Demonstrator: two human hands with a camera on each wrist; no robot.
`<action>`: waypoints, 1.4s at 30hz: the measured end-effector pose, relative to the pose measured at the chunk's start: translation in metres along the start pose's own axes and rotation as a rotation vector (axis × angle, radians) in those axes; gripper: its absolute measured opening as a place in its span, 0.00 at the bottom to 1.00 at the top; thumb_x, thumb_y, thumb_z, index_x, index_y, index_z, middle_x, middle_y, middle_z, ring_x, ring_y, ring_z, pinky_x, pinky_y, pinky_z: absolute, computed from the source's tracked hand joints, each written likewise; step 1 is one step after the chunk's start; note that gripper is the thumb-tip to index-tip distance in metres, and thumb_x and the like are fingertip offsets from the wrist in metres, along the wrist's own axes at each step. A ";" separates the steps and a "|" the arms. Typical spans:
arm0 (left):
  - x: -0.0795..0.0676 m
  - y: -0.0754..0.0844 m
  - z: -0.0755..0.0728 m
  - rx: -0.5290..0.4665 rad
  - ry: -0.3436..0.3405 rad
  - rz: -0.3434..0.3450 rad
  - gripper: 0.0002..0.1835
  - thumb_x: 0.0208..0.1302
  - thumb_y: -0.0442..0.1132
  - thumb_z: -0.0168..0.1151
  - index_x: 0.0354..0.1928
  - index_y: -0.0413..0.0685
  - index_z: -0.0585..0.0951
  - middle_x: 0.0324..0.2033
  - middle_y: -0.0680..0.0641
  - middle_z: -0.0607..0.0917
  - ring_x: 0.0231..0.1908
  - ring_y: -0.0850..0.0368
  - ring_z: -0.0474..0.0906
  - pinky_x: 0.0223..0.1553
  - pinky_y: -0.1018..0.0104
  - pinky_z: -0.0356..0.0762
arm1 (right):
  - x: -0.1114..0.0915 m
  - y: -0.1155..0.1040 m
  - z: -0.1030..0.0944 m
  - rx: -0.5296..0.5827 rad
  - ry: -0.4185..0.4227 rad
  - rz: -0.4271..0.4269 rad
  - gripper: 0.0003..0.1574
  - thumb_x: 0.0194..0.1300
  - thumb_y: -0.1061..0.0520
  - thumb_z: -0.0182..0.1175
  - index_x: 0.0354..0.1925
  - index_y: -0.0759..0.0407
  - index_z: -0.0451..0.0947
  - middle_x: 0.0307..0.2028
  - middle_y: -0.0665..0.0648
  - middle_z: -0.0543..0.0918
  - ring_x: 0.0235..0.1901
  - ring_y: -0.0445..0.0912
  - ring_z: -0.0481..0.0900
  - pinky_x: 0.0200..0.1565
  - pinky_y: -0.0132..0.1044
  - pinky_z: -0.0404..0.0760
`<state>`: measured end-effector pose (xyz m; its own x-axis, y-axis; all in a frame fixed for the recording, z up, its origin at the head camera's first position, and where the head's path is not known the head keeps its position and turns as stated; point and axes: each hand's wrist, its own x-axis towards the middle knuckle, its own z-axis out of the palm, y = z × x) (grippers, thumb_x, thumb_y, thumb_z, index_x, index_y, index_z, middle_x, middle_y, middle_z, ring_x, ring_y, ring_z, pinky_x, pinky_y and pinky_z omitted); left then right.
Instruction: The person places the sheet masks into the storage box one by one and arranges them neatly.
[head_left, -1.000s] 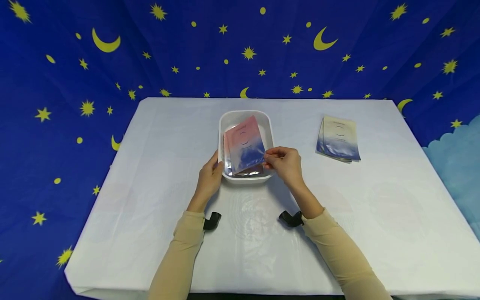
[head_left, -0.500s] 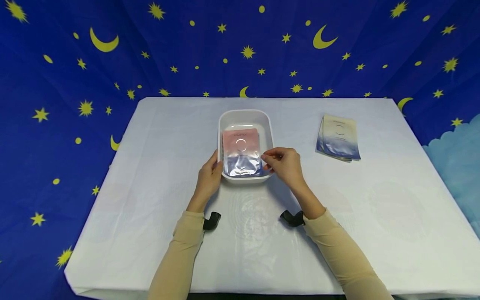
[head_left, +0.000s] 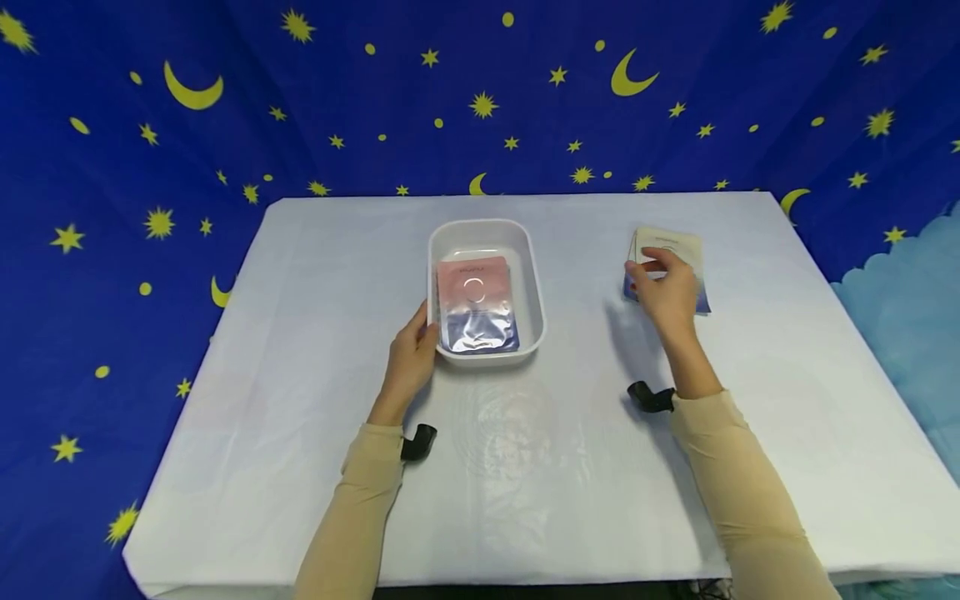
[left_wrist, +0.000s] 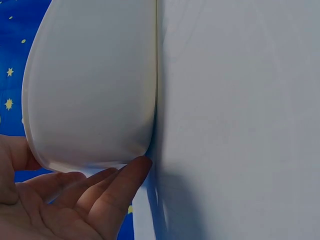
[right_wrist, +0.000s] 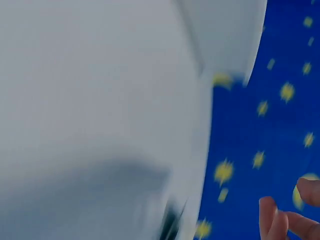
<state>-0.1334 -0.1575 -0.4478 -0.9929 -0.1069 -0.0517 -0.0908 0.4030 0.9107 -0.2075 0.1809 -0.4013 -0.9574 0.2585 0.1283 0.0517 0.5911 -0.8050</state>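
A white plastic tray (head_left: 529, 308) stands mid-table with a pink-to-blue foil sachet (head_left: 474, 292) lying flat in it; whatever lies beneath the sachet is mostly hidden. My left hand (head_left: 409, 358) holds the tray's left side. In the left wrist view, thumb and fingers (left_wrist: 122, 192) are at the tray's edge and outer wall (left_wrist: 95, 90). On the right, my right hand (head_left: 666, 287) hovers over cream-to-blue foil sachets (head_left: 678, 242), partly covering them. Its fingers (right_wrist: 268, 215) and thumb are apart with nothing between them in the right wrist view.
A white cloth (head_left: 300, 333) covers the table. Behind it hangs a blue curtain (head_left: 405, 92) with yellow stars and moons. Black curved devices (head_left: 651, 397) sit at both wrists.
The pink sachet, tilted in my right hand's pinch, has dropped flat into the tray. That hand has let go and moved right, above the cream sachets. My left hand stays at the tray.
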 end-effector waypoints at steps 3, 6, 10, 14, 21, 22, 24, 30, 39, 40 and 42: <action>0.000 -0.001 0.000 -0.004 -0.001 -0.005 0.28 0.74 0.40 0.46 0.74 0.50 0.61 0.69 0.40 0.69 0.71 0.46 0.61 0.73 0.54 0.57 | 0.017 0.023 -0.023 -0.191 0.056 0.087 0.32 0.69 0.45 0.58 0.65 0.59 0.72 0.53 0.68 0.81 0.40 0.46 0.84 0.41 0.39 0.79; 0.000 -0.002 -0.001 -0.012 -0.002 -0.005 0.27 0.74 0.40 0.46 0.74 0.50 0.62 0.69 0.40 0.68 0.71 0.46 0.61 0.73 0.54 0.57 | 0.029 0.048 -0.043 -0.336 0.009 0.184 0.39 0.70 0.40 0.52 0.71 0.59 0.64 0.60 0.74 0.72 0.56 0.68 0.72 0.50 0.61 0.73; 0.000 -0.001 -0.001 -0.011 0.002 0.000 0.27 0.74 0.40 0.47 0.74 0.49 0.62 0.69 0.40 0.69 0.71 0.46 0.61 0.73 0.54 0.57 | 0.039 0.073 -0.063 -0.452 -0.184 0.279 0.50 0.71 0.33 0.44 0.75 0.64 0.50 0.67 0.80 0.59 0.61 0.75 0.63 0.58 0.68 0.67; 0.000 -0.001 -0.001 -0.008 0.006 0.010 0.27 0.74 0.39 0.47 0.73 0.49 0.63 0.68 0.40 0.69 0.71 0.46 0.62 0.73 0.54 0.57 | 0.042 0.085 -0.070 -0.510 -0.304 0.299 0.53 0.71 0.31 0.40 0.73 0.70 0.49 0.67 0.81 0.58 0.66 0.75 0.56 0.64 0.66 0.60; 0.000 -0.001 -0.001 -0.003 -0.001 0.005 0.28 0.74 0.40 0.47 0.74 0.48 0.61 0.70 0.40 0.67 0.72 0.45 0.59 0.74 0.54 0.55 | 0.046 0.093 -0.070 -0.484 -0.295 0.290 0.48 0.70 0.35 0.47 0.66 0.75 0.61 0.27 0.62 0.85 0.32 0.54 0.86 0.61 0.63 0.63; 0.000 -0.001 -0.001 -0.003 -0.003 0.004 0.28 0.74 0.40 0.47 0.74 0.48 0.61 0.70 0.40 0.67 0.72 0.45 0.59 0.74 0.54 0.55 | 0.047 0.094 -0.069 -0.446 -0.293 0.302 0.46 0.70 0.37 0.49 0.65 0.76 0.61 0.18 0.55 0.83 0.22 0.48 0.85 0.60 0.58 0.67; 0.000 -0.001 -0.001 -0.003 -0.005 0.004 0.28 0.74 0.40 0.47 0.74 0.48 0.61 0.70 0.40 0.67 0.72 0.45 0.59 0.74 0.54 0.55 | 0.048 0.096 -0.069 -0.319 -0.289 0.344 0.42 0.70 0.44 0.53 0.65 0.77 0.61 0.12 0.44 0.76 0.14 0.37 0.80 0.56 0.49 0.77; 0.000 -0.002 -0.002 0.004 0.003 0.005 0.27 0.74 0.40 0.47 0.74 0.48 0.62 0.70 0.40 0.67 0.72 0.46 0.59 0.74 0.55 0.55 | 0.049 0.100 -0.065 0.046 -0.256 0.454 0.22 0.63 0.66 0.57 0.52 0.79 0.67 0.16 0.44 0.76 0.14 0.32 0.80 0.26 0.28 0.84; 0.000 -0.002 -0.002 -0.001 0.007 -0.001 0.27 0.74 0.40 0.47 0.74 0.50 0.63 0.70 0.41 0.67 0.72 0.45 0.60 0.74 0.54 0.55 | 0.045 0.098 -0.064 0.284 -0.218 0.608 0.06 0.63 0.73 0.54 0.39 0.68 0.70 0.13 0.47 0.79 0.15 0.35 0.81 0.26 0.26 0.83; 0.000 -0.001 -0.002 -0.002 0.004 -0.001 0.28 0.74 0.41 0.47 0.74 0.50 0.62 0.70 0.41 0.67 0.72 0.45 0.59 0.74 0.54 0.55 | 0.044 0.097 -0.064 0.322 -0.200 0.621 0.07 0.63 0.73 0.54 0.39 0.67 0.70 0.13 0.48 0.79 0.15 0.36 0.81 0.25 0.27 0.83; 0.000 -0.001 -0.002 -0.002 0.002 -0.001 0.28 0.74 0.41 0.47 0.74 0.50 0.62 0.70 0.41 0.67 0.72 0.45 0.59 0.74 0.54 0.55 | 0.040 0.095 -0.064 0.388 -0.158 0.634 0.07 0.64 0.74 0.53 0.37 0.65 0.71 0.15 0.48 0.80 0.16 0.36 0.82 0.25 0.26 0.83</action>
<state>-0.1331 -0.1596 -0.4477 -0.9927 -0.1093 -0.0519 -0.0918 0.4008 0.9116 -0.2226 0.2964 -0.4351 -0.8087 0.3295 -0.4873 0.5297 0.0475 -0.8469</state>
